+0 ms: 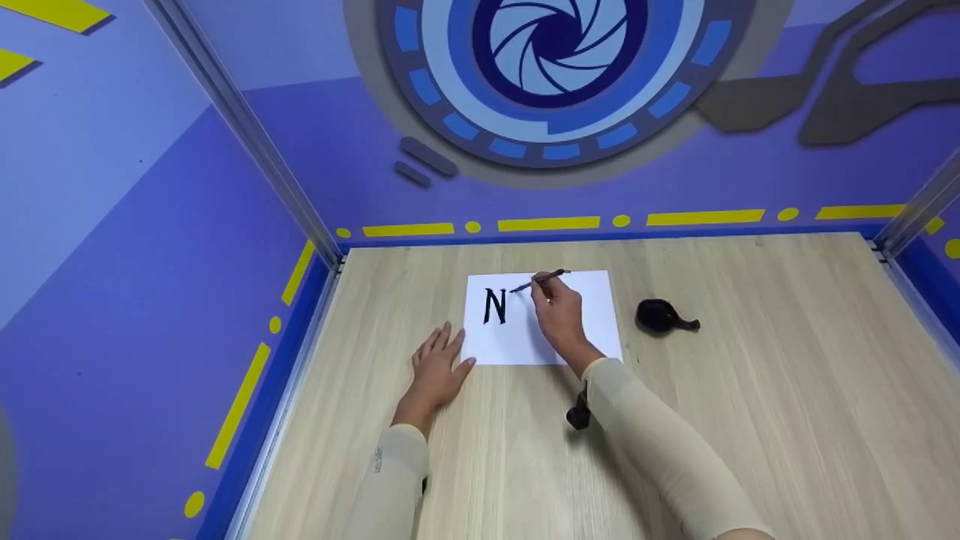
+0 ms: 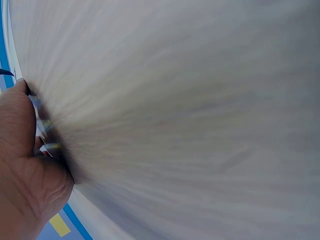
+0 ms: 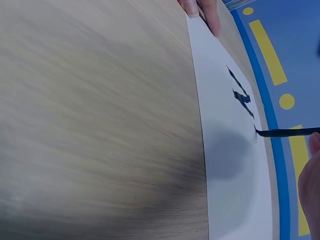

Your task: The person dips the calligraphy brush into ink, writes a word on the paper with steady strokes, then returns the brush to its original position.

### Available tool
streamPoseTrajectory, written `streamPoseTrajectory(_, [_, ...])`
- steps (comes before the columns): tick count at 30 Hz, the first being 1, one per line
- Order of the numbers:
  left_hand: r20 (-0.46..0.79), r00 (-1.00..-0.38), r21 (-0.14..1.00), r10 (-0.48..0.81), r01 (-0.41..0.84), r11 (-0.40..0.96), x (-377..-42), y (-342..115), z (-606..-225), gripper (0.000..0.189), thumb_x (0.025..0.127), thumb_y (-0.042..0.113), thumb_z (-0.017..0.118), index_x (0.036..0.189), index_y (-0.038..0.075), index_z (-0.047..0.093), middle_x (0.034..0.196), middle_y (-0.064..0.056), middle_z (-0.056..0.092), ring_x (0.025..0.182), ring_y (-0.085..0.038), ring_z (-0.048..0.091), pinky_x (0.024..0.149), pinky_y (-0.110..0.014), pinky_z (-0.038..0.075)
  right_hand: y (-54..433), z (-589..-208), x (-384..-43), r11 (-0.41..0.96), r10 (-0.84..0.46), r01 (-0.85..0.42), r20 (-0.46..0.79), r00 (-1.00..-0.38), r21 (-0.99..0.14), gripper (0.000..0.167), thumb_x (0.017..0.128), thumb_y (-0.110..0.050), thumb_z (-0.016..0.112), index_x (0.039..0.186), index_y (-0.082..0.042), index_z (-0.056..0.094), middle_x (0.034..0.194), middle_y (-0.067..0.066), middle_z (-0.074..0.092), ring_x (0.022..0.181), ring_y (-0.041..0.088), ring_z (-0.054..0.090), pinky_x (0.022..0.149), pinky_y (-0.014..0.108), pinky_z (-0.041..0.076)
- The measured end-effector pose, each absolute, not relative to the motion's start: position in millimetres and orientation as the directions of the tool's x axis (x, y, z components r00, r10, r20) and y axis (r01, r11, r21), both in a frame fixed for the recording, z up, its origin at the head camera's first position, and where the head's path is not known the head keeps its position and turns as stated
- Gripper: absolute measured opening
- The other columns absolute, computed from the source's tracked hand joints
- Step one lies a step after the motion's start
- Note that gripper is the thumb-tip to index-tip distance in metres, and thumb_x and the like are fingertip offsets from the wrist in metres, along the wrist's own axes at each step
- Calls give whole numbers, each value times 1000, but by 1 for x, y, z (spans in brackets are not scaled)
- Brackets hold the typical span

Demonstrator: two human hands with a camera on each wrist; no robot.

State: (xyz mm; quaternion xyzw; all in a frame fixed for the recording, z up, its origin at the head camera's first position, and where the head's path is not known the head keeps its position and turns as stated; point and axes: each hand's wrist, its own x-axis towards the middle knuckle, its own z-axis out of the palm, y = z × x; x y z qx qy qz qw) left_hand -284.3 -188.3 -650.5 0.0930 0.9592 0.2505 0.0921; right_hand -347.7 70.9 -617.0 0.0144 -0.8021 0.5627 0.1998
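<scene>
A white sheet of paper (image 1: 495, 349) lies on the wooden table, with a black letter N (image 1: 496, 306) on its left part. My right hand (image 1: 559, 309) pinches a thin dark paintbrush (image 3: 287, 133) over the sheet. In the right wrist view its bent tip meets the paper at a short dark mark just right of the N. My left hand (image 1: 439, 369) rests with fingers extended at the sheet's left edge, thumb near the lower left corner. The left wrist view shows that thumb (image 2: 17, 120) against the tabletop, the other fingers mostly hidden.
To the right of the paper sits a small black dish (image 1: 657, 317) with a short handle or spout pointing right. Blue-purple printed walls (image 1: 420, 202) close off the table's back and left side. A small black device (image 1: 577, 417) hangs at my right wrist.
</scene>
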Motion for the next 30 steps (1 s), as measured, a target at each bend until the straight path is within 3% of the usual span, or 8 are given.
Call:
streamPoseTrajectory(5, [-121,-966,502,231,141,853,-285,-189,-653,67,112,48,50,170,22,31,183,-9,12,170,-36,9,133,-64,9,70,-618,-347,407,198,-292,395,-897,-866,14,103,-8,69,113,-1,77,107,18,82,101,30,80,92,46,63])
streamPoseTrajectory(19, [-129,-965,496,228,136,858,-284,-190,-655,67,112,49,49,171,24,29,183,-7,10,170,-35,8,134,-63,8,67,-617,-348,389,178,-249,338,-924,-887,14,104,-12,67,110,-4,76,107,16,82,101,29,80,93,45,63])
streamPoseTrajectory(30, [-132,-965,496,225,133,858,-286,-191,-657,67,112,50,50,170,24,29,183,-7,10,170,-35,8,133,-64,8,68,-607,-347,428,143,-259,347,-927,-866,12,103,-14,66,105,-5,73,100,12,81,92,26,77,83,40,61])
